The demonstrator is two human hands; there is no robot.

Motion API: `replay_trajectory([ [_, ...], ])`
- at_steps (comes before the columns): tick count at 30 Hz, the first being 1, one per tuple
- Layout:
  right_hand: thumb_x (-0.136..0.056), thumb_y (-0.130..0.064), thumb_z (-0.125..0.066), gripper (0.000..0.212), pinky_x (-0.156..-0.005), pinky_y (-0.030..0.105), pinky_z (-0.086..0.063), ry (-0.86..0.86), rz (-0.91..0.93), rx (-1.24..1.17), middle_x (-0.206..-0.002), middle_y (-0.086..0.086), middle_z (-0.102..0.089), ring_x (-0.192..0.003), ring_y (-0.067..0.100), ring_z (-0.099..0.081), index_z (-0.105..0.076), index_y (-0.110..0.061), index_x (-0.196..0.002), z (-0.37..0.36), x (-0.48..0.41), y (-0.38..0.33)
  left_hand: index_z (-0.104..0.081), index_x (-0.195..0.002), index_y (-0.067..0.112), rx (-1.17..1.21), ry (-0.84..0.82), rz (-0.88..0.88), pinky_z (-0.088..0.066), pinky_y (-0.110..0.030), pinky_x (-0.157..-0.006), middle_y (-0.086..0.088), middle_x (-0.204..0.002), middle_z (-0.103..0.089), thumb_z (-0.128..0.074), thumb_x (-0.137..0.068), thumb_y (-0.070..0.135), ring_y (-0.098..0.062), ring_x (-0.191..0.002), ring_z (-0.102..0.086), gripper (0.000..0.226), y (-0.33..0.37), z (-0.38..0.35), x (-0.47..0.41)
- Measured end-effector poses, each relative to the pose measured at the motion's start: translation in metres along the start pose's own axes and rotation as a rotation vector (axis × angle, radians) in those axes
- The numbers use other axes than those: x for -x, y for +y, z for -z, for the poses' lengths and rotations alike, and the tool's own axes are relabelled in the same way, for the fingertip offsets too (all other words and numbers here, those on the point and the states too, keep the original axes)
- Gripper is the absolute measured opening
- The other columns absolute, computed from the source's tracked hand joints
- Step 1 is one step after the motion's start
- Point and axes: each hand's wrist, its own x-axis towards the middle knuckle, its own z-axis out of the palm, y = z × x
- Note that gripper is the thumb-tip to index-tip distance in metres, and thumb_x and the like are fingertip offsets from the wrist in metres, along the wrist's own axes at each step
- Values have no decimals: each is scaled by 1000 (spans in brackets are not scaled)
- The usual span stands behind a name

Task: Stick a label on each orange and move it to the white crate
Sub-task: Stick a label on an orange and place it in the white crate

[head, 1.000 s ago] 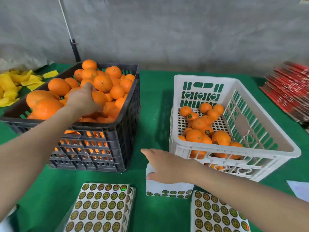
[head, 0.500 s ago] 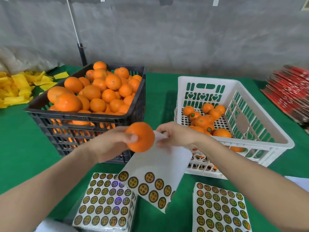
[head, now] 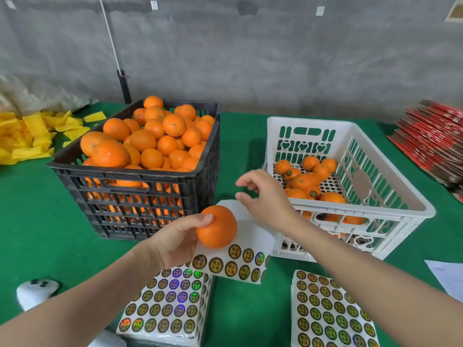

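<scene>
My left hand grips one orange in front of the black crate, thumb on top. Under the orange a partly used label sheet slants, with round gold labels along its lower edge; what supports it is hidden. My right hand hovers just above and right of the orange, thumb and forefinger apart, with nothing visible between them. The black crate is heaped with plain oranges. The white crate at the right holds several oranges, some showing labels.
Two stacks of full label sheets lie on the green table near me. Yellow foam nets are piled at the far left, red flat cartons at the far right. A white object sits bottom left, paper bottom right.
My left hand took an orange from the black crate and brought it down in front. My right hand lifted the label sheet, then released its top edge and rose a little.
</scene>
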Motion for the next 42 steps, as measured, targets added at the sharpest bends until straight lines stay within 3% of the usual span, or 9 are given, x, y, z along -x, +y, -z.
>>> replay_trajectory([
  [2, -85, -4, -62, 6, -65, 24, -40, 106, 77, -14, -80, -1, -58, -72, 13, -50, -63, -10, -83, -2, 15, -5, -76, -97, 9, -15, 22, -35, -59, -41, -66, -22, -101, -71, -97, -21, 41, -35, -85, -71, 86, 1, -3, -2],
  [4, -84, -6, -62, 11, -62, 19, -39, 24, 72, -13, -73, -8, -58, -65, 2, -49, -66, -13, -77, -5, 33, -8, -77, -95, 10, -15, 43, -74, -59, -40, -65, -21, -99, -72, -97, -22, 42, -34, -84, -71, 82, 2, -7, -3],
  [8, -85, -33, -64, 17, -76, 18, -41, -174, 0, 72, -88, -12, -55, -79, 0, -49, -67, -21, -96, -19, 60, -8, -63, -114, 7, 72, 70, -120, -59, -41, -66, -22, -103, -70, -97, -26, 38, -35, -84, -71, 99, 2, -9, -3],
  [12, -87, -38, -61, 27, -83, 19, -34, -61, -25, 163, -94, -13, -43, -97, 7, -46, -63, -19, -107, -26, 63, -8, -61, -119, 9, 143, 82, -145, -58, -44, -69, -23, -107, -69, -97, -28, 37, -37, -87, -70, 102, 3, -10, -2],
  [20, -85, -41, -64, 27, -77, 18, -33, -76, -53, 104, -86, -18, -45, -86, 1, -46, -68, -21, -102, -21, 60, -11, -59, -121, 9, 108, 93, -112, -58, -43, -67, -23, -104, -70, -96, -27, 41, -36, -84, -70, 106, 7, -11, 1],
  [25, -86, -25, -67, 17, -72, 10, -37, -94, -105, 20, -85, -14, -53, -78, 0, -50, -72, -18, -101, -20, 60, -11, -55, -120, 7, 83, 90, -117, -59, -41, -66, -23, -100, -71, -97, -24, 40, -35, -84, -71, 111, 7, -10, 4],
  [34, -79, -14, -73, 7, -65, 29, -48, 130, 124, 114, -77, 3, -61, -71, 18, -56, -76, -8, -82, -26, 65, -11, -57, -123, 10, 125, 90, -118, -59, -42, -67, -23, -103, -70, -96, -26, 42, -35, -84, -71, 110, 7, -13, 1],
  [39, -74, -6, -76, 5, -58, 30, -49, 200, 253, 142, -72, 2, -61, -67, 20, -57, -73, -9, -71, -25, 67, -11, -53, -129, 8, 119, 112, -48, -57, -44, -79, -25, -118, -65, -83, -55, 44, -37, -94, -68, 88, 6, -10, -1],
  [42, -77, -1, -73, 9, -64, 25, -48, 175, 162, -116, -72, 2, -63, -69, 11, -55, -71, -9, -72, -19, 66, -13, -52, -128, 11, 85, 129, -24, -59, -43, -72, -22, -110, -69, -71, -65, 42, -35, -90, -70, 73, 7, -7, -3],
])
